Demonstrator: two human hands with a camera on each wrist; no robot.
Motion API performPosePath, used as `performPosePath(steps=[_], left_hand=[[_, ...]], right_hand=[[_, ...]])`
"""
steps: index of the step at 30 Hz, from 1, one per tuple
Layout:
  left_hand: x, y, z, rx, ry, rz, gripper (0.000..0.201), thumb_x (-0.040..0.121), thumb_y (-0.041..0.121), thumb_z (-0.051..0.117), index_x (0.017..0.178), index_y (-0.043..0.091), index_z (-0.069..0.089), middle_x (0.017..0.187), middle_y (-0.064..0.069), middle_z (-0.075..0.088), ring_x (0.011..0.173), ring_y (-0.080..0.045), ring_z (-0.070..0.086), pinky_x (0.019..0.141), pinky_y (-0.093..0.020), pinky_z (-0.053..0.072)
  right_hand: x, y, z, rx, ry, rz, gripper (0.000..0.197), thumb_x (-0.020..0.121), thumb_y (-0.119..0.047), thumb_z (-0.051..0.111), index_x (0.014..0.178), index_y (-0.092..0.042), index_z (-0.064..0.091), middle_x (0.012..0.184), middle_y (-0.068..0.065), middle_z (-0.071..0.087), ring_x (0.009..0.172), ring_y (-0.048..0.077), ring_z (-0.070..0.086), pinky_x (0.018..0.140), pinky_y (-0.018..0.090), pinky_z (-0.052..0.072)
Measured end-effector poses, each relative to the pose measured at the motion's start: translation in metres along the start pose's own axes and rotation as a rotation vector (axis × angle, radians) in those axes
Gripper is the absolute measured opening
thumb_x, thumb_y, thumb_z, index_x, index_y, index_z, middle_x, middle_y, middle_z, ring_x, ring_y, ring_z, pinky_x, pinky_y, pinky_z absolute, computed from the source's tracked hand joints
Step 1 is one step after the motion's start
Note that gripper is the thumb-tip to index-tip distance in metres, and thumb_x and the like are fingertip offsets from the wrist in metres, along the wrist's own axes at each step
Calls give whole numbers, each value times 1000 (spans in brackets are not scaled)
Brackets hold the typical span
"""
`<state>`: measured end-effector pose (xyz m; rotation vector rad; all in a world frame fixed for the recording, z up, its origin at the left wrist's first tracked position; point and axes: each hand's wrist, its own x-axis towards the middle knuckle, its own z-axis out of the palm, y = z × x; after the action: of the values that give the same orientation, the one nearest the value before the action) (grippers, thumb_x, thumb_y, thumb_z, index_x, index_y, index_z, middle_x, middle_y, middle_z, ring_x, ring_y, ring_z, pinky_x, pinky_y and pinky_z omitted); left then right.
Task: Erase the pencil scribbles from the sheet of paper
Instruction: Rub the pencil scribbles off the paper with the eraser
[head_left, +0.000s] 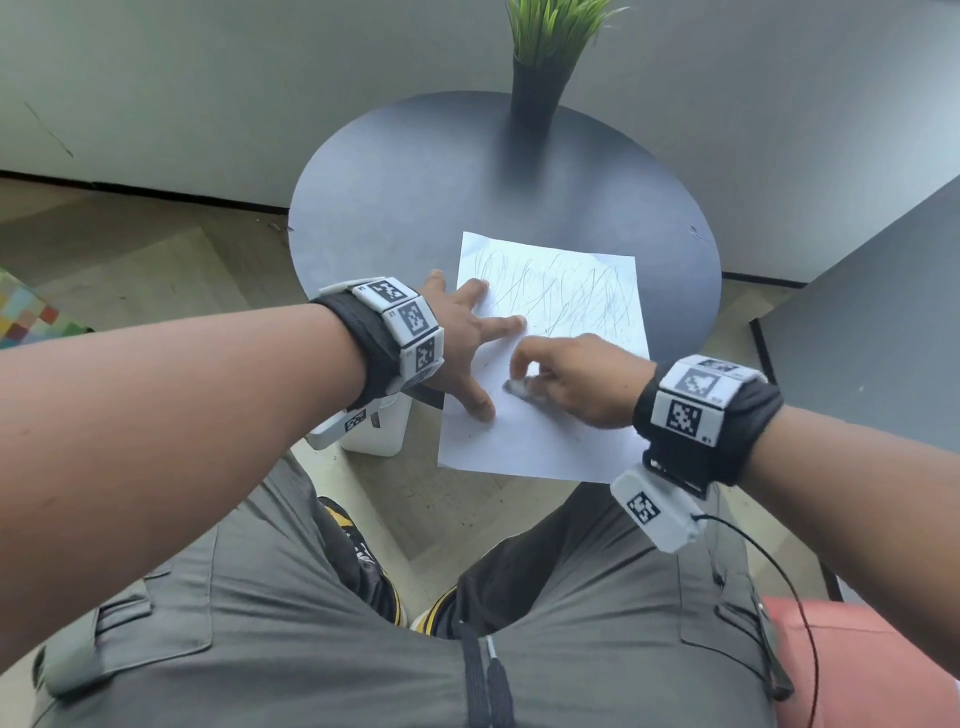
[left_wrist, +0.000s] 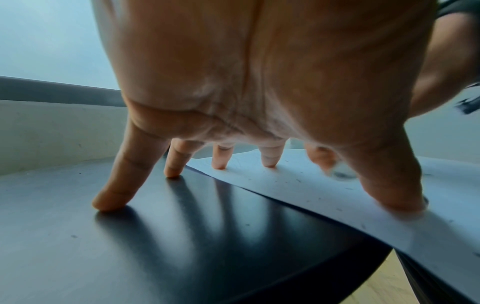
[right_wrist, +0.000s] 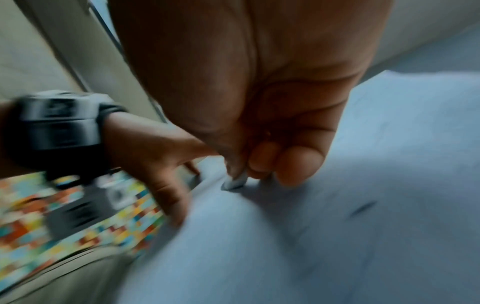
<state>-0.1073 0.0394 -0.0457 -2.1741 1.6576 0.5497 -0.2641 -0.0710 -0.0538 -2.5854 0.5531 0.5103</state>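
Paper lies on the near half of the round dark table, its long axis running near to far and its near end hanging past the table edge. Pencil scribbles cover the far half; the near half looks mostly clean. From the head view, the left hand is spread wide and flat, pinning the sheet's left edge. The right hand pinches a small eraser against the sheet near its middle, so the remaining marks lie just beyond it, farther away; it is the hand to work outward.

Left wrist view: spread fingers press down, some on the sheet, two on bare table.

Right wrist view, blurred: thumb and curled fingers grip the eraser, its tip touching the paper.
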Motion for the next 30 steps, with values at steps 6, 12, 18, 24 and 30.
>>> performPosePath(steps=[6,12,18,24,30], left_hand=[[-2,-2,-2,1,-22,0,115,59,90,62,150,59,-1,165,1,1,143,-46,17,96,-60,42],[-2,-2,-2,23,-30,-5,115,62,89,62,150,59,-4,168,3,-6,144,-45,15,97,-60,41],[-1,-3,0,15,-29,-1,116,61,88,63,151,58,-4,168,2,-8,143,-47,16,99,-59,41],[0,-2,-1,19,-34,-16,116,62,90,60,152,57,-6,168,1,-8,144,-46,14,100,-63,39],[1,-2,-1,32,-41,-16,118,63,88,62,153,56,-7,168,0,-10,145,-47,12,102,-59,39]], right_hand=[[6,11,-9,46,143,89,24,96,-52,50,107,-31,54,98,2,64,88,24,58,77,34,49],[12,11,-12,47,138,100,27,95,-52,52,108,-29,57,98,-1,62,92,23,58,81,32,47],[1,-7,4,16,59,4,25,97,-51,48,109,-30,54,98,0,62,88,22,57,79,34,48],[14,22,-22,50,225,189,28,95,-49,54,110,-25,57,100,0,60,99,26,56,80,30,43],[-11,-14,7,-1,-16,-42,26,98,-49,46,112,-28,54,96,1,63,86,22,58,74,34,45]])
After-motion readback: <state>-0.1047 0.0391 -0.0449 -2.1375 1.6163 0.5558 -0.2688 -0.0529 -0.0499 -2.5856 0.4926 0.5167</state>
